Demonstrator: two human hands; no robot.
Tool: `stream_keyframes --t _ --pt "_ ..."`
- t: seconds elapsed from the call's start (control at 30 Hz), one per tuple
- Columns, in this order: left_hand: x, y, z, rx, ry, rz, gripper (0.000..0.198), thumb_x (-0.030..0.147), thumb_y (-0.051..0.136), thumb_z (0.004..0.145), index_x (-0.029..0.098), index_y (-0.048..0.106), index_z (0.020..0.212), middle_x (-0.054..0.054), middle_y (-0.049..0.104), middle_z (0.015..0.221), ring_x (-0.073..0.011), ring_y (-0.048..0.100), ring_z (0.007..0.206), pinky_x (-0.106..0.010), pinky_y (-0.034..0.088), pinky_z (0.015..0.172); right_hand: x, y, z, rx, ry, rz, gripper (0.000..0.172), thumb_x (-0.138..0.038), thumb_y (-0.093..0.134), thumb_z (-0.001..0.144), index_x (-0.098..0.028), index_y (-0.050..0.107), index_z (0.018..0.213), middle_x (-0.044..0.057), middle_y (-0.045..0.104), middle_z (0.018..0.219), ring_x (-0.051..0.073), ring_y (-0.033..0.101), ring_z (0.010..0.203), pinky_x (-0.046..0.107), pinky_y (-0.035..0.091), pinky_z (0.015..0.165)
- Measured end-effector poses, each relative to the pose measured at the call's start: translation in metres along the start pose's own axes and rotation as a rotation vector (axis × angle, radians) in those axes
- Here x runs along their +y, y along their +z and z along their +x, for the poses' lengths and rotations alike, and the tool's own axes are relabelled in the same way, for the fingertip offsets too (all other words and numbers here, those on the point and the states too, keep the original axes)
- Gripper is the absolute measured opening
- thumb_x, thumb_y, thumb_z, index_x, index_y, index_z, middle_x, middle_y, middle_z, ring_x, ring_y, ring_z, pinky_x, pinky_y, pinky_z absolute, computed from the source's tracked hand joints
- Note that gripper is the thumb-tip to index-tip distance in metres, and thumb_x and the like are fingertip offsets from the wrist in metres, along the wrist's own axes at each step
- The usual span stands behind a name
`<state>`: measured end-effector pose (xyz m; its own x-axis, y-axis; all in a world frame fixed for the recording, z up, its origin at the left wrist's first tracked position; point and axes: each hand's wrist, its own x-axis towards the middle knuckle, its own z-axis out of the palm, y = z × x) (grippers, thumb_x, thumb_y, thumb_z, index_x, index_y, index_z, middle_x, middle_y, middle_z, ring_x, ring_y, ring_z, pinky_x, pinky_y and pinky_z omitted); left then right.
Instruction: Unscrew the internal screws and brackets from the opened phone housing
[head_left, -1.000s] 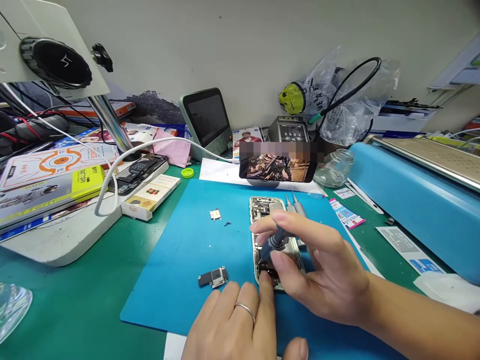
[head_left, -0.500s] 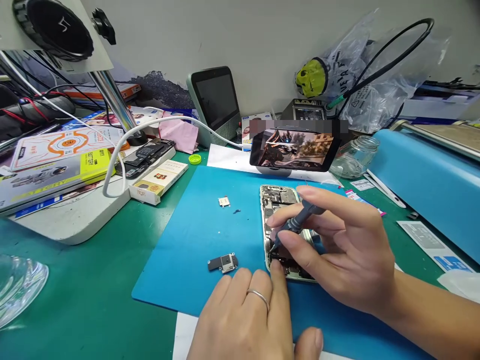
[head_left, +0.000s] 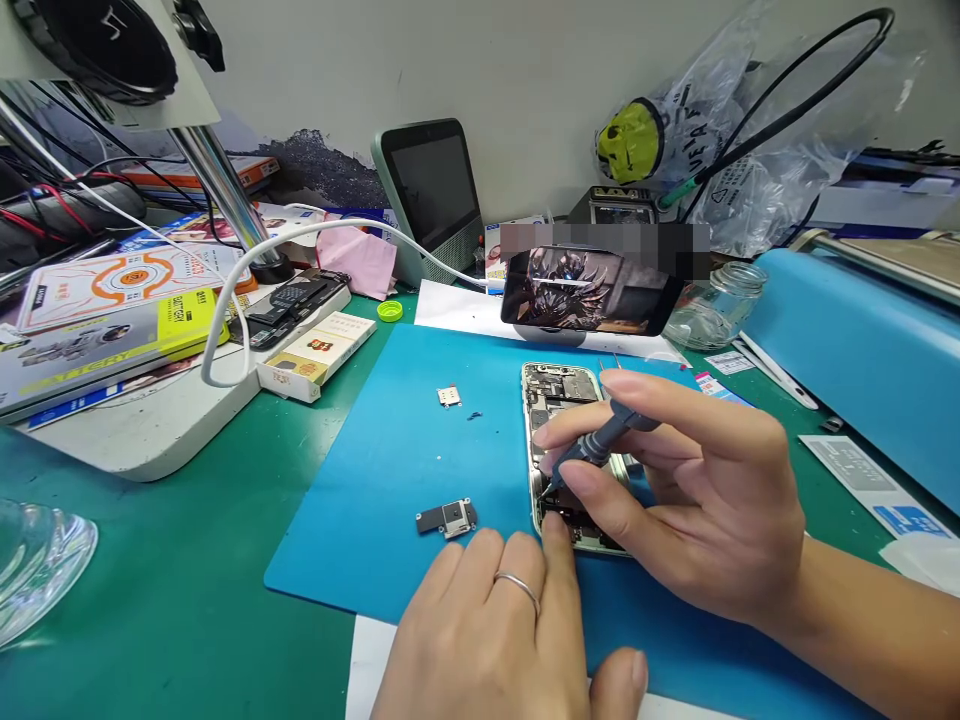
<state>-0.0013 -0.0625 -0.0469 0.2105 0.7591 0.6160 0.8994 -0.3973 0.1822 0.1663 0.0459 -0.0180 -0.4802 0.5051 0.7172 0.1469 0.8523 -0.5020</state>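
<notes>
An opened smartphone (head_left: pixel 556 388) with its inner boards bare lies on a blue mat (head_left: pixel 360 470). My right hand (head_left: pixel 712 490) pinches a small dark grey screwdriver (head_left: pixel 604 438) between thumb and fingers, its tip down at the phone's lower left inside. The exact contact point is too small to make out. My left hand (head_left: pixel 487 620) rests palm down at the mat's near side, thumb apart, index fingertip touching the phone's lower edge. Left of the phone are a black and silver phone part (head_left: pixel 448 518), a small metal plate (head_left: pixel 448 397) and a tiny dark piece (head_left: pixel 475 415).
Behind the mat a propped phone (head_left: pixel 589 290) plays a video, with a glass jar (head_left: pixel 720 305) beside it. A white cable (head_left: pixel 315 238) arches over a slim box (head_left: pixel 319 355) at left. A clear glass (head_left: pixel 45 570) stands at the left edge.
The view has shifted slightly, and the picture on the propped phone is different. Both hands and the screwdriver keep almost the same places at the opened smartphone.
</notes>
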Motion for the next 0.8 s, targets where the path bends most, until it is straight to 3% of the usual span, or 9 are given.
stream_keyframes --t 0.2,0.37,0.53,0.67,0.8 --pt "-0.0027 -0.002 0.0007 -0.013 0.023 0.005 0.051 0.037 0.03 0.12 0.015 0.077 0.117 -0.001 0.07 0.08 -0.0178 0.067 0.07 -0.034 0.055 0.06 -0.0022 -0.0025 0.0017 -0.03 -0.069 0.012 0.088 0.008 0.07 0.094 -0.031 0.05 0.171 0.009 0.079 0.146 0.023 0.084 0.12 0.03 0.077 0.087" --pt "-0.0017 -0.0025 0.002 -0.004 0.015 0.016 0.053 0.038 0.03 0.12 0.014 0.077 0.122 -0.001 0.07 0.081 -0.0177 0.067 0.07 -0.034 0.056 0.061 -0.0004 -0.003 -0.0007 0.001 -0.01 0.022 0.084 0.007 0.072 0.094 -0.032 0.057 0.166 0.005 0.083 0.132 0.019 0.085 0.107 0.029 0.075 0.087" --pt "-0.0008 -0.0023 0.0026 -0.004 0.0 0.006 0.055 0.038 0.029 0.12 0.013 0.079 0.118 -0.002 0.07 0.081 -0.0177 0.067 0.07 -0.035 0.055 0.06 -0.0006 -0.0017 -0.0019 0.005 -0.015 0.047 0.085 0.007 0.072 0.093 -0.033 0.057 0.166 0.005 0.081 0.134 0.019 0.083 0.114 0.028 0.075 0.091" --pt "-0.0034 -0.0033 0.0016 -0.028 0.029 0.016 0.054 0.038 0.029 0.12 0.014 0.076 0.126 -0.001 0.07 0.081 -0.0184 0.068 0.07 -0.035 0.056 0.06 -0.0015 -0.0021 -0.0029 0.008 0.044 0.033 0.083 0.005 0.068 0.096 -0.034 0.055 0.167 0.005 0.081 0.134 0.017 0.083 0.101 0.029 0.074 0.088" --pt "-0.008 -0.0013 -0.0009 -0.03 0.086 0.042 0.049 0.04 0.031 0.121 0.015 0.073 0.123 0.0 0.072 0.081 -0.0174 0.07 0.068 -0.034 0.057 0.06 -0.0012 -0.0026 -0.0027 -0.009 -0.048 0.021 0.086 0.005 0.071 0.094 -0.034 0.052 0.168 0.01 0.079 0.144 0.024 0.082 0.117 0.035 0.075 0.085"
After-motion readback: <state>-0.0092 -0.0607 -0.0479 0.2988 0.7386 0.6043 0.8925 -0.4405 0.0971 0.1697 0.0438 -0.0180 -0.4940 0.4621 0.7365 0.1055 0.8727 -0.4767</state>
